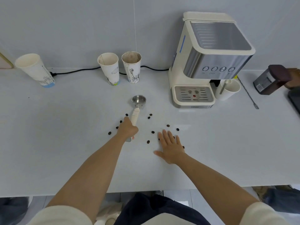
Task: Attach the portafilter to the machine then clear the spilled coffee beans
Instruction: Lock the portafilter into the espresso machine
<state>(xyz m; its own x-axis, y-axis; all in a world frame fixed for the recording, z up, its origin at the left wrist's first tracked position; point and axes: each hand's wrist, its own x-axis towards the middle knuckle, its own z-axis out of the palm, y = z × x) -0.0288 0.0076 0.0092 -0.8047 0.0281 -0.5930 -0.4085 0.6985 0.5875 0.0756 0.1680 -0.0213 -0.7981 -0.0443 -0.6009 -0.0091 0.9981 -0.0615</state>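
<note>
Your left hand (127, 128) grips the portafilter (137, 109) handle, basket pointing away from you; your right hand (170, 146) lies open, flat among the coffee beans (153, 132). Attaching comes first: lift, carry right to the machine (209, 62), lock in.

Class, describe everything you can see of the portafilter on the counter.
The silver metal portafilter with a cream handle lies flat on the white counter, left of the cream espresso machine. Its round basket, open side up, looks empty and points away from the person. The left hand is closed around the handle's near end.
</note>
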